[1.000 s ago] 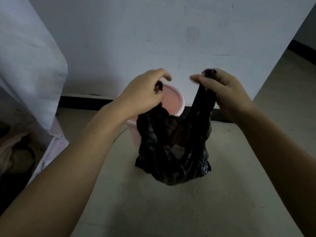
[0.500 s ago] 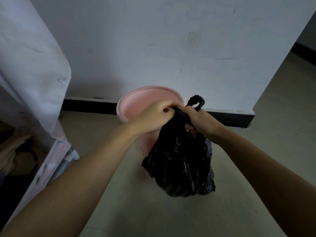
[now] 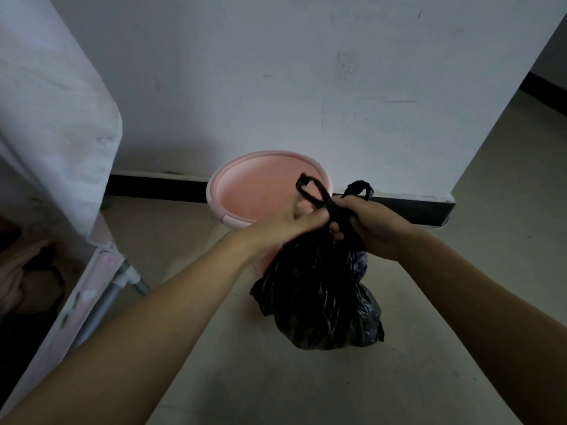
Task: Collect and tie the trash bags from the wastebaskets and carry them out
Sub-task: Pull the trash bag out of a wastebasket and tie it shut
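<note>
I hold the black trash bag up in front of me with both hands gathered at its neck. My left hand has its fingers curled round the twisted plastic on the left side of the neck, and one handle loop stands up above my knuckles. My right hand grips the neck from the right, fingers wrapped around it, with the other handle loop poking out above that hand. The two hands touch each other at the neck. The full body of the bag hangs below them, crumpled and glossy; I cannot tell whether its bottom touches the pale floor.

Just beyond the bag, on the far side, stands the pink wastebasket against the black baseboard of the white wall. Its inside shows bare pink. To the near left is a pale cloth draped over a pink frame with a grey metal leg.
</note>
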`<state>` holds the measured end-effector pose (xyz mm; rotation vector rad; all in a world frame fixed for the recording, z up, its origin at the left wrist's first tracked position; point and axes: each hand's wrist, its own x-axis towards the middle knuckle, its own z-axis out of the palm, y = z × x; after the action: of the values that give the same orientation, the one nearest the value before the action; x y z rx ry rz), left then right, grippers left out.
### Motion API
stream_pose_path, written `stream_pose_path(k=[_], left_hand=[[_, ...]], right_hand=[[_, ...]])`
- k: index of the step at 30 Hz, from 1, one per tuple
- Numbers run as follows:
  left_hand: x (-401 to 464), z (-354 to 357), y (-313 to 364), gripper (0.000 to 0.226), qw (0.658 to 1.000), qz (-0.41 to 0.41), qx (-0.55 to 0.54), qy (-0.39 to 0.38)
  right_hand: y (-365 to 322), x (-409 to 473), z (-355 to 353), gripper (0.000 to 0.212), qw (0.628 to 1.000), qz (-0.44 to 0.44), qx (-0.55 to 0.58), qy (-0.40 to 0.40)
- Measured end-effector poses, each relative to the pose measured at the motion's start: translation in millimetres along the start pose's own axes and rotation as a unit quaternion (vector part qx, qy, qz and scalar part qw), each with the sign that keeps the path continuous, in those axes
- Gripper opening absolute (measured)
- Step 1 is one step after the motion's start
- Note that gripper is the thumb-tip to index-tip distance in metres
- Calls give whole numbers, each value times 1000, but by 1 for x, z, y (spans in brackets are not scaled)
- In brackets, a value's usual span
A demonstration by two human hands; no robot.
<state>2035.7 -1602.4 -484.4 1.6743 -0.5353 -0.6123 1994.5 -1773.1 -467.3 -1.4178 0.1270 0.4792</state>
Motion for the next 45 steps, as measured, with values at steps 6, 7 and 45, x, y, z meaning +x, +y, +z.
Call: stream_pose_path(k=[6, 7, 45], left_hand=[[2, 9, -27, 24, 997, -51, -52, 14], [3, 7, -28, 24, 993, -61, -90, 51], [-59, -90, -157, 30, 782, -261, 555, 116]], right_hand=[[-2, -12, -11, 31, 996, -25, 45, -77], [-1, -14, -14, 23, 997, -39, -12, -69], [142, -11, -124, 37, 884, 140, -348, 278]])
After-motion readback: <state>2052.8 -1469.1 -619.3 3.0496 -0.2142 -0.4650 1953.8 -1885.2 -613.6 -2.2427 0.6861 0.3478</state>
